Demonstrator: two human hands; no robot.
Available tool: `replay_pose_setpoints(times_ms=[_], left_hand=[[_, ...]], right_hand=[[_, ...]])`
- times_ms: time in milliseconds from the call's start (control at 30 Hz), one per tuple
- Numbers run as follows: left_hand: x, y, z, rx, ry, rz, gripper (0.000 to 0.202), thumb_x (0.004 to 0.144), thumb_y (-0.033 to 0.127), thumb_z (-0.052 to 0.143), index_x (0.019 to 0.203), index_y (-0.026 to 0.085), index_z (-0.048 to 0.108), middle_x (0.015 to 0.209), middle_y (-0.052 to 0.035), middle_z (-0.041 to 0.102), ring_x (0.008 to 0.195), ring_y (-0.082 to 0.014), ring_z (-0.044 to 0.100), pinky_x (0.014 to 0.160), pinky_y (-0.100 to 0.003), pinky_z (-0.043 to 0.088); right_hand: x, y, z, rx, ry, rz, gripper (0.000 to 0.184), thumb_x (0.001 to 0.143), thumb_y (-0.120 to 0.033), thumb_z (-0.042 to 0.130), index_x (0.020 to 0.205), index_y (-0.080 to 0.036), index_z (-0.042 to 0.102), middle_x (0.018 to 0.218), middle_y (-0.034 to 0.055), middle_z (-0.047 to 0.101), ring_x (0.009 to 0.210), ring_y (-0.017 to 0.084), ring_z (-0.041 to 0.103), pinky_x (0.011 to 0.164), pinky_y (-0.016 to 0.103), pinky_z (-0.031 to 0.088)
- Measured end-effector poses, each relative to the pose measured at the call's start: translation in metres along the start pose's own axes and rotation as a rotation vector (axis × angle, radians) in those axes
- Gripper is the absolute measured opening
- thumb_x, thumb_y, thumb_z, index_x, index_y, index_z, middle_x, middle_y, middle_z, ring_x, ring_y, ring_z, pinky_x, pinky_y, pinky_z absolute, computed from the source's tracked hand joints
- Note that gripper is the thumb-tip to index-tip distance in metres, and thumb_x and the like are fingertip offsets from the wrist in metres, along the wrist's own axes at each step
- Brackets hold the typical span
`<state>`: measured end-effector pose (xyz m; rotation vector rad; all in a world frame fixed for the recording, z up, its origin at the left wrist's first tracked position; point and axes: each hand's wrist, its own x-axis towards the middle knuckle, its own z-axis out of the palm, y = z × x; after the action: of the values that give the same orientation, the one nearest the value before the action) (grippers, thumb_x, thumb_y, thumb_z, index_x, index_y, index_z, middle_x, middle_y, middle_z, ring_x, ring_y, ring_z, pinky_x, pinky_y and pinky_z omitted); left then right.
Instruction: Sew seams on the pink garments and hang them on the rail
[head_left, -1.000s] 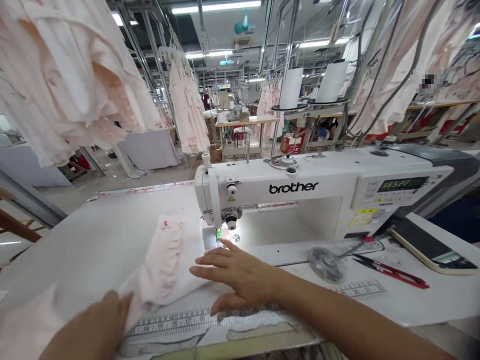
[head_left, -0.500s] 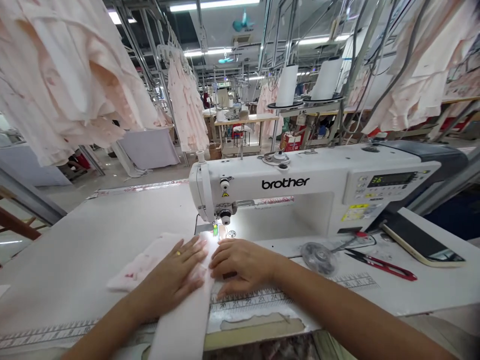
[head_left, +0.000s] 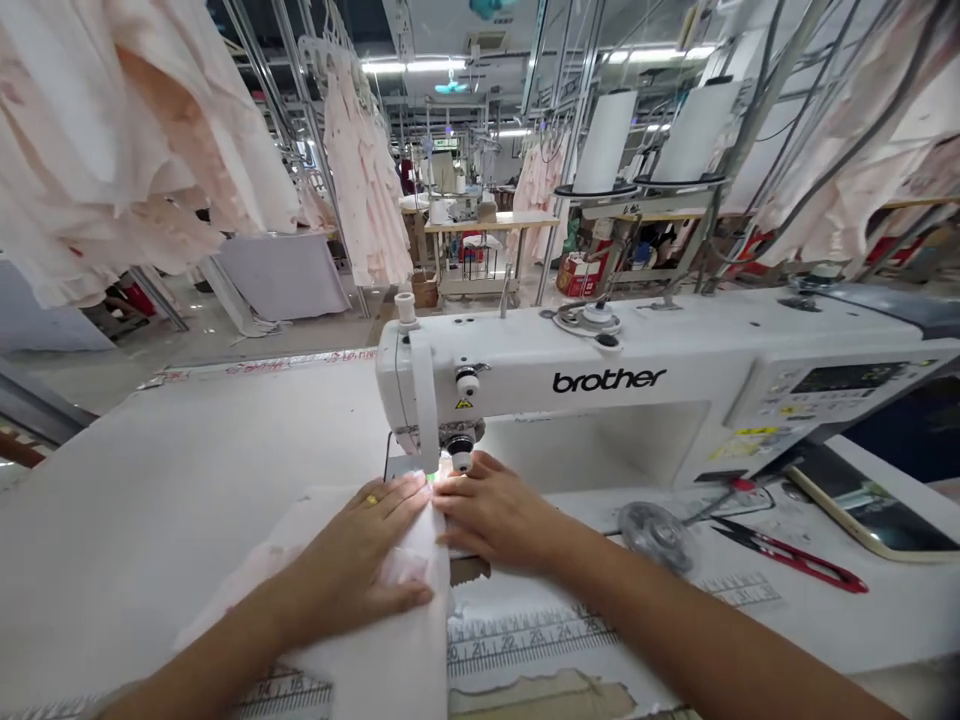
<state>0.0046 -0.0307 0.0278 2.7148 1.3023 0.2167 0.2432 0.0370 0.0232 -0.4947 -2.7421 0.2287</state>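
Observation:
A pale pink and white piece of fabric (head_left: 397, 640) lies under the needle end of a white Brother sewing machine (head_left: 517, 360) and hangs toward me over the table edge. My left hand (head_left: 367, 560), with a ring on one finger, lies flat on the fabric, fingers stretched toward the needle and thumb apart. My right hand (head_left: 502, 510) rests at the fabric's right edge with its fingertips close to the lit needle area. Its fingers lie stretched side by side, and its thumb is mostly hidden. The machine head and my fingertips cover the needle and presser foot.
Right of my arm lie red-handled thread snips (head_left: 795, 555), a clear round disc (head_left: 658, 538) and a phone (head_left: 877, 505). A printed ruler strip (head_left: 525, 645) runs along the front. Thread cones (head_left: 607, 140) stand behind the machine. Pink garments (head_left: 135, 130) hang at upper left.
Both hands and the fabric have moved forward toward the needle. My right hand's fingers have drawn closer together beside the needle. The view has shifted, with the machine appearing nearer.

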Motion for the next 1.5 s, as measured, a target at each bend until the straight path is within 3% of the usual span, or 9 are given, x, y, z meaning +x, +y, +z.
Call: replay_pose_setpoints(times_ms=[400, 533, 767, 1033, 1133, 1233, 1333, 1400, 1500], left_hand=[[-0.003, 0.002, 0.007, 0.014, -0.032, -0.112, 0.071, 0.092, 0.059, 0.048, 0.152, 0.025, 0.028, 0.156, -0.0074, 0.034, 0.142, -0.0293, 0.033, 0.116, -0.051, 0.026], [-0.002, 0.003, 0.004, 0.000, -0.025, -0.124, 0.054, 0.099, 0.044, 0.040, 0.150, 0.026, 0.032, 0.157, -0.0038, 0.034, 0.143, -0.0248, 0.033, 0.117, -0.047, 0.025], [0.001, 0.009, 0.000, -0.022, 0.040, -0.066, 0.054, 0.092, 0.018, 0.043, 0.146, 0.024, 0.038, 0.151, -0.0065, 0.042, 0.139, -0.0244, 0.037, 0.114, -0.045, 0.031], [-0.006, 0.009, -0.016, 0.085, 0.226, -0.125, 0.034, 0.099, 0.032, 0.046, 0.131, 0.023, 0.053, 0.138, -0.0063, 0.057, 0.134, -0.0228, 0.046, 0.114, -0.047, 0.032], [-0.034, 0.009, -0.035, 0.178, 0.384, -0.215, 0.037, 0.099, 0.027, 0.043, 0.135, 0.022, 0.048, 0.141, -0.0093, 0.054, 0.138, -0.0227, 0.041, 0.116, -0.048, 0.028], [-0.089, 0.005, -0.054, 0.421, 0.783, -0.399, 0.048, 0.093, 0.021, 0.051, 0.140, 0.021, 0.041, 0.137, -0.0139, 0.055, 0.134, -0.0260, 0.044, 0.112, -0.048, 0.034], [-0.165, -0.008, -0.070, 0.655, 1.182, -0.870, 0.060, 0.085, 0.030, 0.061, 0.139, 0.011, 0.043, 0.133, -0.0198, 0.053, 0.132, -0.0338, 0.044, 0.113, -0.053, 0.029], [-0.213, -0.019, -0.082, 0.620, 1.247, -1.133, 0.065, 0.085, 0.039, 0.056, 0.137, 0.001, 0.043, 0.133, -0.0248, 0.050, 0.131, -0.0385, 0.041, 0.112, -0.057, 0.028], [-0.267, -0.035, -0.100, 0.490, 1.158, -1.238, 0.055, 0.082, 0.040, 0.055, 0.124, 0.005, 0.054, 0.115, -0.0166, 0.062, 0.111, -0.0315, 0.058, 0.099, -0.046, 0.046]], right_hand=[[-0.004, 0.006, 0.001, -0.022, 0.088, -0.080, 0.032, 0.101, -0.044, 0.050, 0.113, -0.018, 0.064, 0.117, 0.0045, 0.066, 0.108, 0.020, 0.051, 0.107, 0.037, 0.028], [-0.007, 0.004, 0.001, 0.026, 0.072, -0.168, 0.028, 0.101, -0.038, 0.050, 0.115, -0.017, 0.063, 0.118, 0.0048, 0.066, 0.112, 0.020, 0.050, 0.107, 0.036, 0.029], [-0.007, 0.002, -0.002, 0.120, 0.005, -0.171, 0.021, 0.098, -0.034, 0.055, 0.107, -0.019, 0.067, 0.111, 0.0030, 0.068, 0.110, 0.020, 0.052, 0.105, 0.037, 0.033], [-0.006, -0.007, -0.010, 0.197, -0.019, -0.142, 0.020, 0.100, -0.029, 0.048, 0.102, -0.020, 0.066, 0.109, 0.0047, 0.067, 0.105, 0.020, 0.054, 0.099, 0.038, 0.038], [-0.005, -0.006, -0.010, 0.206, -0.018, -0.144, 0.020, 0.099, -0.030, 0.051, 0.110, -0.022, 0.065, 0.116, 0.0033, 0.065, 0.111, 0.021, 0.052, 0.102, 0.038, 0.037], [-0.006, -0.006, -0.010, 0.190, -0.020, -0.148, 0.021, 0.099, -0.029, 0.050, 0.114, -0.024, 0.064, 0.116, 0.0023, 0.064, 0.112, 0.020, 0.052, 0.104, 0.037, 0.036], [-0.007, -0.005, -0.008, 0.148, -0.021, -0.146, 0.021, 0.101, -0.030, 0.047, 0.114, -0.024, 0.063, 0.116, 0.0030, 0.064, 0.112, 0.019, 0.053, 0.104, 0.037, 0.037], [-0.007, -0.004, -0.004, 0.118, -0.021, -0.144, 0.021, 0.102, -0.031, 0.046, 0.113, -0.024, 0.063, 0.116, 0.0038, 0.064, 0.114, 0.020, 0.053, 0.105, 0.037, 0.038], [-0.006, -0.001, 0.002, 0.090, -0.012, -0.148, 0.022, 0.101, -0.031, 0.047, 0.113, -0.023, 0.063, 0.119, 0.0047, 0.063, 0.116, 0.021, 0.053, 0.106, 0.039, 0.038]])
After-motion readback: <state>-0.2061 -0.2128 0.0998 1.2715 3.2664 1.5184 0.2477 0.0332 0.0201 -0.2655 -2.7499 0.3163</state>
